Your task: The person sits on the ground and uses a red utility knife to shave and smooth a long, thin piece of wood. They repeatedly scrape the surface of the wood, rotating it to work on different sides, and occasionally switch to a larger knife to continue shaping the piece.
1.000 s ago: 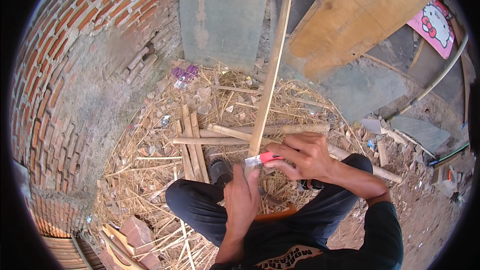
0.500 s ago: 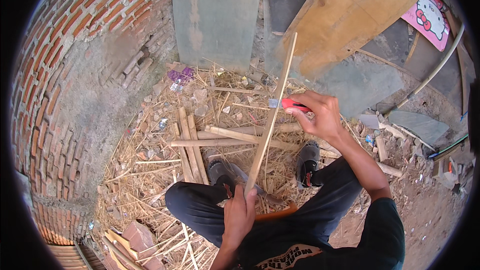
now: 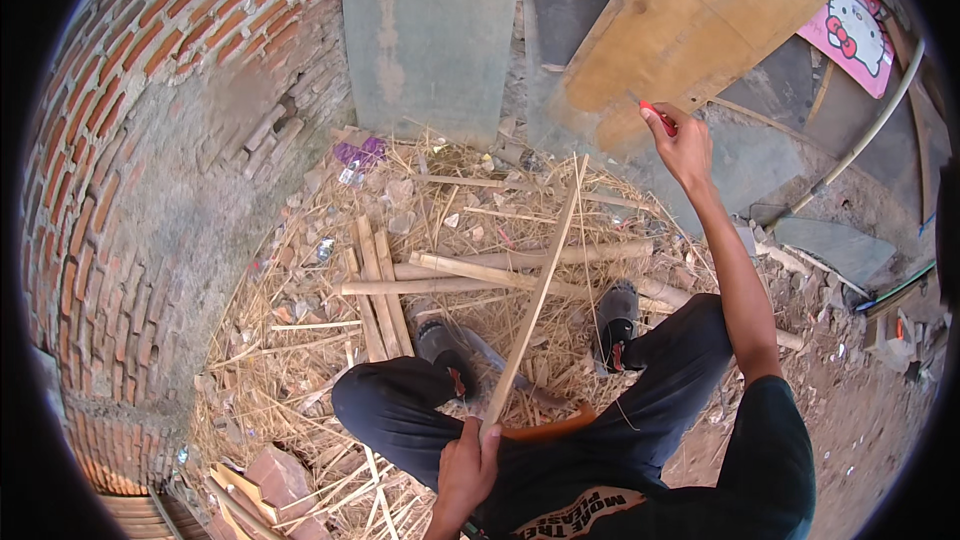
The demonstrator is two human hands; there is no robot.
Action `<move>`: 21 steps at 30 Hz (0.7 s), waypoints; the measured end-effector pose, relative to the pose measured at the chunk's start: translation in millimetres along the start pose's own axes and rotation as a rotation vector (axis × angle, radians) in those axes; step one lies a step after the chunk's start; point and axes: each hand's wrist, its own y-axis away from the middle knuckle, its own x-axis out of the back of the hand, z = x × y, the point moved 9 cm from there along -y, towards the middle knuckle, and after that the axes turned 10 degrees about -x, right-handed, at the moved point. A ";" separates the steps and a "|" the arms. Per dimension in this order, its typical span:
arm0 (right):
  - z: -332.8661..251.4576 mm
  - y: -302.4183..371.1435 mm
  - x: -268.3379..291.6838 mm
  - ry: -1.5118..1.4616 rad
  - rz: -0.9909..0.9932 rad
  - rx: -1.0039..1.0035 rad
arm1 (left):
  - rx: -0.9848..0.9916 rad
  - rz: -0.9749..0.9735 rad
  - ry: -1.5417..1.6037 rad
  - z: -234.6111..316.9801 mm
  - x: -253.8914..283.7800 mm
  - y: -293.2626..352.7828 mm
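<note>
My left hand (image 3: 467, 465) is closed around the near end of a long bamboo strip (image 3: 537, 300), which slants up and away to the right between my knees. Out beyond the strip's far end, my right hand (image 3: 684, 148) grips a red utility knife (image 3: 657, 118). Its blade sticks out toward the upper left, apart from the bamboo. My shoes stand either side of the strip, on ground covered in straw and shavings.
Several bamboo pieces (image 3: 385, 290) lie crossed by my left foot. A brick wall (image 3: 110, 190) rises at the left. Grey and brown boards (image 3: 435, 40) lean at the back, with a pink panel (image 3: 850, 35) at the far right. Brick chunks (image 3: 283, 477) sit at lower left.
My right hand with the knife has moved off the bamboo, up and to the right. The strip's far end has dropped nearer to me; my left hand shifted slightly down.
</note>
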 end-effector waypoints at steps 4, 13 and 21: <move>16.0 -0.8 -2.1 0.046 -0.098 -0.060 | 0.048 0.004 0.075 -17.3 8.6 -1.2; -132.5 210.5 -6.7 -0.247 -0.591 0.503 | -0.145 0.097 0.391 17.2 7.4 -62.9; -143.6 272.4 -5.8 -0.277 -0.543 0.661 | -0.258 0.117 0.333 52.1 11.9 -77.4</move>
